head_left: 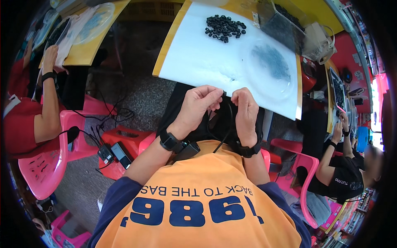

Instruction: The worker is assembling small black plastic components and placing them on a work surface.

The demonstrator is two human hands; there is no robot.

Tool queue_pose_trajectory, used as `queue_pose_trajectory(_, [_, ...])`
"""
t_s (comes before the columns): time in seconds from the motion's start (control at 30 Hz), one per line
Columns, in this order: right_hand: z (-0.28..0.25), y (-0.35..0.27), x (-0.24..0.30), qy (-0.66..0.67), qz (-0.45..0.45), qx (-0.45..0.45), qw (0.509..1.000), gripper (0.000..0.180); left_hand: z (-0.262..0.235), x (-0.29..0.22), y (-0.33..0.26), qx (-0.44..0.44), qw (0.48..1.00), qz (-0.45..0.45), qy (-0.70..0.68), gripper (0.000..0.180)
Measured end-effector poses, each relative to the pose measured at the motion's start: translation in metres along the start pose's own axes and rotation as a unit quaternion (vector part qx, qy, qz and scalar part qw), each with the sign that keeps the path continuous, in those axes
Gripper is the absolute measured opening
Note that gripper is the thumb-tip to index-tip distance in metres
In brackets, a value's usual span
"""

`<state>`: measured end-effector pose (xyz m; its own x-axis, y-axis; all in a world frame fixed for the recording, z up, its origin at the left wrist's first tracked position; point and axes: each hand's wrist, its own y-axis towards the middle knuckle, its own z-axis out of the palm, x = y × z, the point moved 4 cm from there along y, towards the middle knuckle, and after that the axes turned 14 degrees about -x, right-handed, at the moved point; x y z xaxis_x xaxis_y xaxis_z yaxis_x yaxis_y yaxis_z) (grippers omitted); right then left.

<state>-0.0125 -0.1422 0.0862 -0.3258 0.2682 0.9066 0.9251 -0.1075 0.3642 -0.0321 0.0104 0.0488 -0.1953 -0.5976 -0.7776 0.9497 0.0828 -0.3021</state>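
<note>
My left hand [197,106] is in front of the near edge of the white work board [198,53]. Its thumb and forefinger pinch a small black piece [224,94], whose exact kind is too small to tell. Close to its right, my right hand [247,113] is closed, thumb against curled fingers; anything in its grip is hidden. A loose pile of small black ring-like parts [225,28] lies at the far side of the board. On the board's right sits a clear round plastic dish [252,72] with a spread of tiny greyish bits [271,62].
A clear bin [281,29] of black parts stands at the far right, beside a white handled container [316,43]. Pink chairs [43,169] flank me. Black cables [99,128] and devices rest on a red stool [120,165] at left. Other people work at both sides.
</note>
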Motion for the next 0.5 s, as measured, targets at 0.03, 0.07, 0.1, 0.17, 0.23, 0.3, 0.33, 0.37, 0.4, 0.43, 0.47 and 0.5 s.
queue_pose_trajectory(0.03, [-0.002,0.002,0.004,-0.025,-0.026,0.014,0.999,0.037,0.0,0.0,0.001,0.009,1.0,-0.007,-0.015,0.02])
queue_pose_trajectory(0.07, [-0.001,0.003,0.007,-0.051,-0.07,0.026,0.996,0.034,0.0,0.001,0.001,0.02,0.999,-0.018,-0.022,0.021])
queue_pose_trajectory(0.1, [-0.001,0.004,0.01,-0.077,-0.113,0.036,0.99,0.031,0.0,0.001,0.002,0.033,0.999,-0.029,-0.029,0.022])
queue_pose_trajectory(0.17, [0.002,0.004,0.015,-0.13,-0.176,0.056,0.974,0.025,0.003,0.002,0.001,0.054,0.996,-0.054,-0.041,0.024])
queue_pose_trajectory(0.23, [0.006,0.003,0.017,-0.183,-0.215,0.073,0.957,0.019,0.007,0.004,-0.001,0.071,0.993,-0.083,-0.051,0.025])
queue_pose_trajectory(0.3, [0.01,0.001,0.019,-0.204,-0.256,0.071,0.942,0.017,0.007,0.005,-0.002,0.087,0.992,-0.086,-0.035,0.027])
queue_pose_trajectory(0.33, [0.011,0.0,0.02,-0.214,-0.276,0.071,0.934,0.017,0.007,0.006,-0.002,0.095,0.991,-0.089,-0.027,0.027])
queue_pose_trajectory(0.37, [0.011,0.0,0.019,-0.214,-0.282,0.069,0.933,0.017,0.007,0.006,-0.003,0.103,0.99,-0.09,-0.031,0.027])
queue_pose_trajectory(0.4, [0.01,-0.001,0.017,-0.214,-0.287,0.067,0.931,0.017,0.008,0.005,-0.003,0.111,0.989,-0.091,-0.035,0.027])
queue_pose_trajectory(0.43, [0.01,-0.001,0.016,-0.214,-0.292,0.066,0.93,0.017,0.008,0.005,-0.003,0.119,0.988,-0.092,-0.039,0.028])
queue_pose_trajectory(0.47, [0.011,-0.001,0.016,-0.21,-0.291,0.065,0.931,0.017,0.008,0.006,-0.004,0.118,0.987,-0.1,-0.042,0.027])
queue_pose_trajectory(0.5, [0.011,-0.001,0.016,-0.206,-0.29,0.064,0.932,0.017,0.009,0.006,-0.004,0.117,0.986,-0.108,-0.045,0.027])
